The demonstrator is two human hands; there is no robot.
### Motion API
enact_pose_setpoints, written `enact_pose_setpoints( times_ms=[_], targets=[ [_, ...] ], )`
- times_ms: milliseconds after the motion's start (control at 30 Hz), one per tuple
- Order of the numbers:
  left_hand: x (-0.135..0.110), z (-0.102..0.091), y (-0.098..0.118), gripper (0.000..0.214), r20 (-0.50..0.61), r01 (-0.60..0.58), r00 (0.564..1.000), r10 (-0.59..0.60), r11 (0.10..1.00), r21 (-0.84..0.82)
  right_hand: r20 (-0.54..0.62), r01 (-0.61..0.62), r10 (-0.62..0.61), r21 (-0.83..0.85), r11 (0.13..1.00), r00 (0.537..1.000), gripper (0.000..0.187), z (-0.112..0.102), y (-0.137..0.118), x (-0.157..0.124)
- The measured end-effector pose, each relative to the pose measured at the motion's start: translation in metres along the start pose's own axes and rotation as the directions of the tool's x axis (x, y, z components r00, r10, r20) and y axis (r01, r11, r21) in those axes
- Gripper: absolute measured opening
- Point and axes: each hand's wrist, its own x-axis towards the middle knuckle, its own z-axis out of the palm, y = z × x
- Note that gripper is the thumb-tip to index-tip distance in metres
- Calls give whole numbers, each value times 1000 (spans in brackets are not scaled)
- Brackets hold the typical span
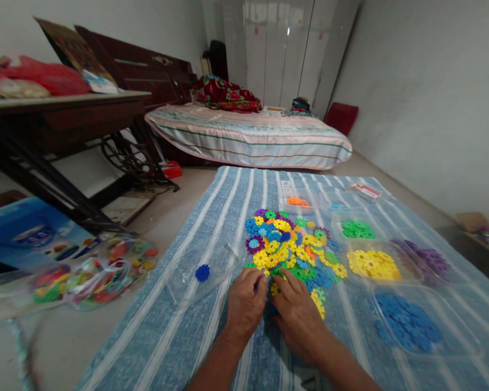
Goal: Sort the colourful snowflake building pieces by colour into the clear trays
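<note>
A mixed pile of flower-shaped plastic discs (289, 247) lies on the striped cloth, in yellow, blue, green, purple and orange. At its near edge, my left hand (246, 301) is closed with curled fingers; whatever is in them is hidden. My right hand (299, 312) reaches into the near side of the pile, fingers parted and touching discs, its thumb apart below them. Yellow discs (318, 307) lie just beside its right edge. To the left, a single dark blue disc (202, 272) lies in a clear plastic tray (179, 296).
Clear boxes at right hold sorted discs: blue (407, 320), yellow (372, 264), purple (430, 260), green (356, 229) and orange (297, 201). A clear box with a label (365, 190) stands at the far corner. Bagged colourful pieces (98, 274) lie on the floor at left, near a sewing-machine table (65, 108).
</note>
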Motion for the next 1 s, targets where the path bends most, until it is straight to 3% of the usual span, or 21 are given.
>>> enact_pose_setpoints(
  times_ms=[200, 467, 667, 1000],
  targets=[
    [0, -1, 0, 18, -5, -12, 1000, 12, 1000, -2, 21, 27, -26, -42, 999, 999, 23, 0, 1, 3],
    [0, 0, 0, 17, -4, 9, 1000, -9, 1000, -15, 81, -18, 11, 82, 997, 997, 36, -5, 3, 3],
    [0, 0, 4, 18, -2, 35, 999, -35, 999, -18, 55, -64, 56, 151, 986, 997, 17, -8, 4, 1],
    [1, -1, -1, 18, 9, 7, 1000, -7, 1000, -21, 23, -15, 11, 182, 983, 1000, 6, -32, 10, 2]
  ],
)
